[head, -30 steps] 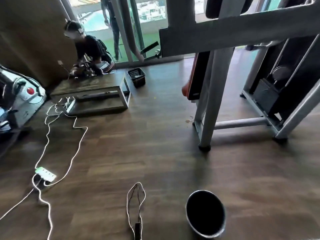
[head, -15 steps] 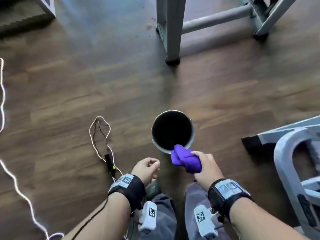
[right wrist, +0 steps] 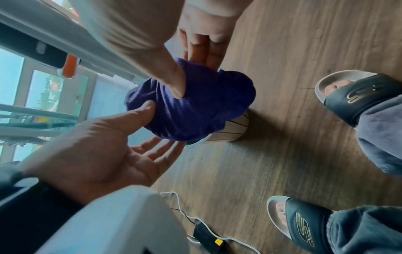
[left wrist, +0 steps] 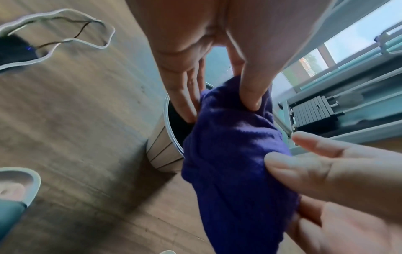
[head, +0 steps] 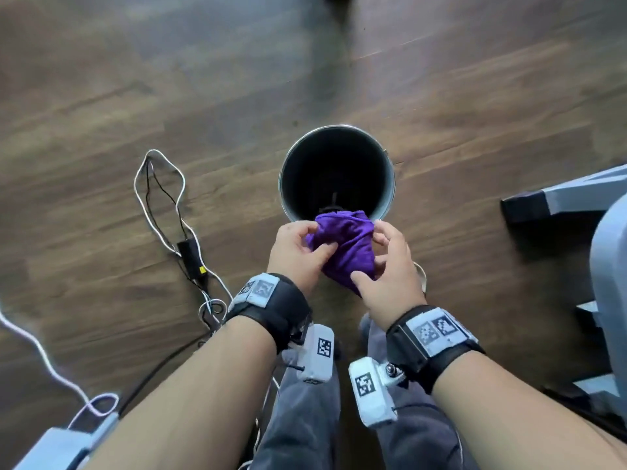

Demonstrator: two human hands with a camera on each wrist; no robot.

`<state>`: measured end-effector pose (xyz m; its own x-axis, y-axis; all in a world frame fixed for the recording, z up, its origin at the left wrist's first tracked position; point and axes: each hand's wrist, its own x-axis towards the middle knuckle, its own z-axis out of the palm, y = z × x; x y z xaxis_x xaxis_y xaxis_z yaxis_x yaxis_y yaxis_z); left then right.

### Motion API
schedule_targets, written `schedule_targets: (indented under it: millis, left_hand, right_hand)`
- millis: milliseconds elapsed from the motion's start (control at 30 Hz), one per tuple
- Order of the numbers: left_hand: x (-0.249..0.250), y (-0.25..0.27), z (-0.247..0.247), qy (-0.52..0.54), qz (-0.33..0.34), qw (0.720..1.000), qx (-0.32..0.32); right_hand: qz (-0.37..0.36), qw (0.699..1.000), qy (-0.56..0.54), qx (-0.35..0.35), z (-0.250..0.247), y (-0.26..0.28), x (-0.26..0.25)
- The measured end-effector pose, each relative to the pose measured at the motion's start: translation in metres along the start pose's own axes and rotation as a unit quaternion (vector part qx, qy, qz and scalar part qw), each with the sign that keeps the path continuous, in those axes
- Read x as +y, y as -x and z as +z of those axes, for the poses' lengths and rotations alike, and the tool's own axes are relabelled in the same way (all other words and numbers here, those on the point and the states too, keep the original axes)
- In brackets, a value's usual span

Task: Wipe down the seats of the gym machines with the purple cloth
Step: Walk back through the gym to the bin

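A bunched purple cloth (head: 346, 245) hangs between both my hands, just above the near rim of a metal bucket (head: 386, 184). My left hand (head: 317, 237) pinches its left side, thumb on top and fingers behind. My right hand (head: 371, 257) grips its right side and lower end. In the left wrist view the left thumb presses into the cloth (left wrist: 234, 154) while the right hand (left wrist: 304, 171) curls round it from below. The right wrist view shows the cloth (right wrist: 195, 110) over the bucket (right wrist: 230, 128). No machine seat is in view.
A pale grey gym machine frame (head: 607, 266) with a black foot (head: 522, 206) stands close on the right. White and black cables with a small adapter (head: 190, 257) lie on the wood floor at left. My sandalled feet (right wrist: 356, 96) stand just behind the bucket.
The head view has tipped down from the room to the floor and bucket. Half a second ago only my right hand held the cloth; now my left hand has taken hold of it too.
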<state>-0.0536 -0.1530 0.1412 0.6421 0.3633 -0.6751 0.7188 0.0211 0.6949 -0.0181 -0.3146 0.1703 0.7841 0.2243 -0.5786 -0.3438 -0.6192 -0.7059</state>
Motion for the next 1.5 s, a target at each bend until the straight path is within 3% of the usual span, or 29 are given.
schedule_targets:
  millis: [167,267,367,467,567,633,733,900,1100,1267,1367,1433,1500]
  left_hand:
    - [0.001,0.007,0.002,-0.054,0.06,0.995,0.051]
    - [0.005,0.017,0.009,-0.013,0.059,0.998,0.014]
    - [0.003,0.026,0.015,-0.033,0.089,0.994,-0.048]
    - [-0.002,0.033,0.019,-0.103,0.137,0.978,-0.116]
    - [-0.003,0.036,0.019,-0.143,0.162,0.966,-0.14]
    - [-0.005,0.033,0.015,-0.142,0.15,0.969,-0.138]
    - [-0.007,0.028,0.008,-0.134,0.123,0.974,-0.131]
    - [-0.006,0.02,0.011,-0.044,0.092,0.992,-0.071]
    - [-0.006,-0.001,0.014,-0.021,0.079,0.997,-0.003]
    - [0.0,-0.041,0.006,-0.044,0.091,0.99,0.094]
    - [-0.013,-0.067,-0.003,-0.073,0.006,0.986,0.151]
    - [-0.031,-0.075,-0.006,-0.085,-0.074,0.984,0.139]
    - [-0.047,-0.074,-0.004,-0.064,-0.12,0.986,0.099]
  right_hand:
    - [0.073,0.997,0.025,0.012,0.001,-0.004,0.007]
    - [0.097,0.994,0.052,-0.002,-0.005,-0.007,0.01]
    - [0.1,0.988,0.1,-0.061,-0.014,-0.009,0.013]
    - [0.065,0.973,0.193,-0.106,-0.022,-0.004,0.013]
    - [-0.039,0.958,0.255,-0.122,-0.023,-0.003,0.019]
    - [-0.092,0.95,0.268,-0.135,-0.024,-0.008,0.029]
    - [-0.104,0.945,0.269,-0.155,-0.031,-0.02,0.033]
    - [-0.036,0.957,0.205,-0.202,-0.043,-0.032,0.026]
    - [0.022,0.956,0.174,-0.236,-0.046,-0.062,0.031]
    - [0.07,0.985,0.043,-0.149,-0.03,-0.083,0.037]
    - [0.161,0.982,0.061,-0.082,-0.019,-0.097,0.056]
    - [0.212,0.974,0.057,-0.046,-0.018,-0.105,0.066]
    - [0.217,0.974,0.053,-0.042,-0.017,-0.11,0.07]
